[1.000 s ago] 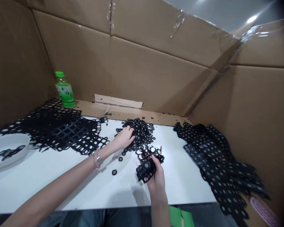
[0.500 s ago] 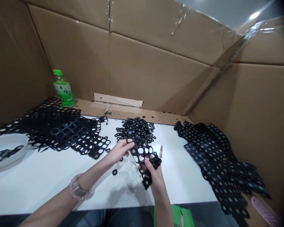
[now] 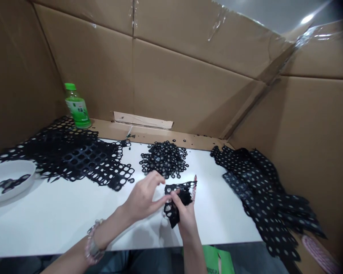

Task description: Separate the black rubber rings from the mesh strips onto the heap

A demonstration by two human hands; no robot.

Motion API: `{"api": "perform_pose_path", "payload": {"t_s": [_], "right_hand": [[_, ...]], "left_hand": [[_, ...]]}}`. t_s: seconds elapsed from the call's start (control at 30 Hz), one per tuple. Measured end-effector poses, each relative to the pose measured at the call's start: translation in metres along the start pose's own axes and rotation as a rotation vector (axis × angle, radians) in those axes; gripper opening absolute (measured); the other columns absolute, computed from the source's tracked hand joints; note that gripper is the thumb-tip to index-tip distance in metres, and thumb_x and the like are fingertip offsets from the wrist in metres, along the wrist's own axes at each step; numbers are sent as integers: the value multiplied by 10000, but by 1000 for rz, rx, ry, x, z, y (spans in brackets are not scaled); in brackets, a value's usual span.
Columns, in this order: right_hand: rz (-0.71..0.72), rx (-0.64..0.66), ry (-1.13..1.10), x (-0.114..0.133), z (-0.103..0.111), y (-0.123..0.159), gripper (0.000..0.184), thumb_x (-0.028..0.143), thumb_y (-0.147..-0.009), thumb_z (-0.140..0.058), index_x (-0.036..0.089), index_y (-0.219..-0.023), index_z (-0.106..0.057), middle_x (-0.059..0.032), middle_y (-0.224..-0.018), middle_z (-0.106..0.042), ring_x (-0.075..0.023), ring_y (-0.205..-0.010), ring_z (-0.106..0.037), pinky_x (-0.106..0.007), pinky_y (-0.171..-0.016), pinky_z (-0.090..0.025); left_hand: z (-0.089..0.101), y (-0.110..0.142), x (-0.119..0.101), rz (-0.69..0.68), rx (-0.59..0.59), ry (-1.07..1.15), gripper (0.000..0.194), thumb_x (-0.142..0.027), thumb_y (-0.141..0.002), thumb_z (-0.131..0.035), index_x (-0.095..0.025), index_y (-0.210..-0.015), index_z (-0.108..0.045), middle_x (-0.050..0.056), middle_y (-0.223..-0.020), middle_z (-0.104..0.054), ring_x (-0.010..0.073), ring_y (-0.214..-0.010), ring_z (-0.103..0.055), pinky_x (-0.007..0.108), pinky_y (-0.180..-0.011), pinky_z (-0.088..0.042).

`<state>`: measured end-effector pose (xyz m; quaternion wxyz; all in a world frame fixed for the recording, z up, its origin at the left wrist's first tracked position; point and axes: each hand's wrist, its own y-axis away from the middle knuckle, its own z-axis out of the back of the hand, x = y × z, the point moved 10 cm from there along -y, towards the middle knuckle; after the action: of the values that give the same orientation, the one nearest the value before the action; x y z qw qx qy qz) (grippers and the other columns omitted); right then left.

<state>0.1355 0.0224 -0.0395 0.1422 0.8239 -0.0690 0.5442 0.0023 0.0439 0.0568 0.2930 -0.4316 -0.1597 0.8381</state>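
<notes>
My right hand (image 3: 186, 217) is closed around a crumpled black perforated rubber sheet (image 3: 170, 208), its thumb pressed on top. Part of the sheet's holed edge sticks out toward the left and top. My left hand (image 3: 145, 196) is open just left of it, thumb and forefinger apart. The left thumb tip reaches the sheet's edge beside the right thumb; whether it touches cannot be made out. Beyond both hands lies a heap of small black rubber rings (image 3: 164, 158). A pen-like object with a pointed tip (image 3: 194, 182) lies just past my right hand.
Holed black sheets (image 3: 82, 158) cover the table's left side, near a white bowl (image 3: 31, 171) with several black pieces. A green bottle (image 3: 79, 112) stands behind them. More dotted black sheets (image 3: 254, 186) lie at right. Cardboard walls (image 3: 188, 87) enclose the white table (image 3: 225, 224).
My left hand has opened and come nearer, leaving the sheet's far edge. The sheet is now bunched closer in my right hand. Loose rings near the left hand are out of sight.
</notes>
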Motion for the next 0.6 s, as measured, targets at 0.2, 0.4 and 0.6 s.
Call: {"api": "perform_pose_path", "payload": {"t_s": [0.2, 0.4, 0.6], "right_hand": [[-13, -32, 50, -1, 5, 3, 241, 316, -635, -722, 173, -808, -635, -6, -760, -646, -129, -673, -577, -229, -588, -462], [112, -49, 160, 10, 5, 6, 220, 340, -654, -707, 169, -773, -636, -12, -740, -651, -145, -715, -588, -279, -709, -462], [18, -36, -32, 4, 8, 10, 232, 305, -655, -714, 181, -821, -610, 4, -703, -643, -114, -607, -561, -199, -500, -413]], "left_hand": [[-21, 3, 0, 76, 161, 149, 178, -310, -853, -475, -168, -924, -555, 32, -775, -549, 149, -715, -513, 255, -645, -411], [-29, 4, 2, 75, 162, 104, 311, -233, -904, -306, -158, -740, -560, 36, -705, -553, 135, -651, -487, 248, -615, -380], [14, -37, 66, 297, -47, 12, 391, -323, -903, -259, -168, -612, -468, -3, -567, -497, 127, -545, -471, 225, -531, -347]]}}
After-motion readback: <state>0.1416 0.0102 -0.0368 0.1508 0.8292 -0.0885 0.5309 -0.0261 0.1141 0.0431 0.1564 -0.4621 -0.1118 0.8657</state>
